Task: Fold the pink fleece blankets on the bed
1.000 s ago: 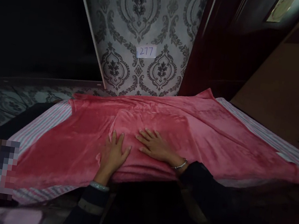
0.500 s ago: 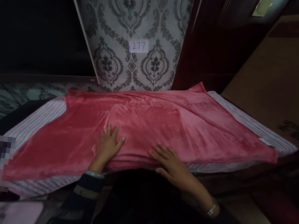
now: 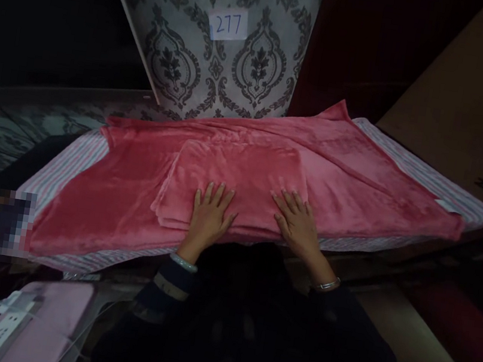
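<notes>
A plush pink-red blanket lies spread over a striped cloth on a long surface. On its middle rests a folded rectangular bundle of the same plush fabric; whether it is part of the blanket I cannot tell. My left hand lies flat on the front part of the bundle, fingers spread. To the right, my right hand is also flat with fingers apart, near the bundle's right front corner. Neither hand grips anything.
Behind the surface is patterned wallpaper with a paper label reading 277. A dark screen stands at the left, a large cardboard box at the right. A power strip lies on a pink object at lower left.
My left hand has shifted right across the bundle, and my right hand has turned to point more forward. The view has tilted down, and the bundle's front left edge now shows more plainly.
</notes>
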### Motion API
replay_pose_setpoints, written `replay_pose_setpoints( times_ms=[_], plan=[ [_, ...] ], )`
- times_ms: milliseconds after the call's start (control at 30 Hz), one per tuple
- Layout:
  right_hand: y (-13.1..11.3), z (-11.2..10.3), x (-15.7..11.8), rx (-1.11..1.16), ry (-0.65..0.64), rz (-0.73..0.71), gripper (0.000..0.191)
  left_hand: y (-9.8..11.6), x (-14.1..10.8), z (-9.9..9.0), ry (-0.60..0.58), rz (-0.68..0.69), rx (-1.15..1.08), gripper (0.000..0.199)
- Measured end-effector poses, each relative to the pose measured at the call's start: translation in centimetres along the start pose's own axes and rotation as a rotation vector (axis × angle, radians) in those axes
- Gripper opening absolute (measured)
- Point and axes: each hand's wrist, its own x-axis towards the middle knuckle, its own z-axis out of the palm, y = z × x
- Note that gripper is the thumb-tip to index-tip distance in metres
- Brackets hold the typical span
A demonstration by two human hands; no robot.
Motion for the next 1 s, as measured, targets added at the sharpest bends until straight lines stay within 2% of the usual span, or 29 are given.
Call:
replay_pose_setpoints(
  times_ms=[133, 267, 367, 467, 667, 800, 900, 1000],
  plan=[
    [1.5, 0.2, -1.9, 0.101, 0.061, -0.036, 0.054, -0.6, -0.5, 0.3, 0.035, 0.026, -0.001, 0.06],
    [2.5, 0.3, -3.8, 0.206, 0.117, -0.104, 0.059, -0.9, -2.6, 0.2, 0.075, 0.041, -0.011, 0.065],
    [2.5, 0.1, -4.7, 0.233, 0.118, -0.128, 0.069, -1.5, -4.7, 0.0, 0.059, 0.014, -0.02, 0.066],
    [2.5, 0.0, -5.0, 0.246, 0.109, -0.105, 0.071, -2.7, -5.9, -0.7, 0.022, -0.022, -0.029, 0.065],
    [2.8, -0.1, -4.6, 0.283, 0.137, -0.082, 0.076, -6.2, -5.8, -2.0, 0.046, -0.109, 0.017, 0.058],
    [2.8, -0.2, -4.4, 0.262, 0.186, -0.135, 0.074, -8.4, -5.7, -2.7, 0.007, -0.08, 0.071, 0.068],
    [2.7, 0.3, -4.4, 0.251, 0.23, -0.126, 0.075, -9.5, -5.8, -2.9, 0.004, -0.091, 0.09, 0.072],
    [2.7, 0.9, -4.5, 0.261, 0.278, -0.124, 0.074, -10.2, -5.9, -2.7, 0.051, -0.109, 0.067, 0.072]
  ],
)
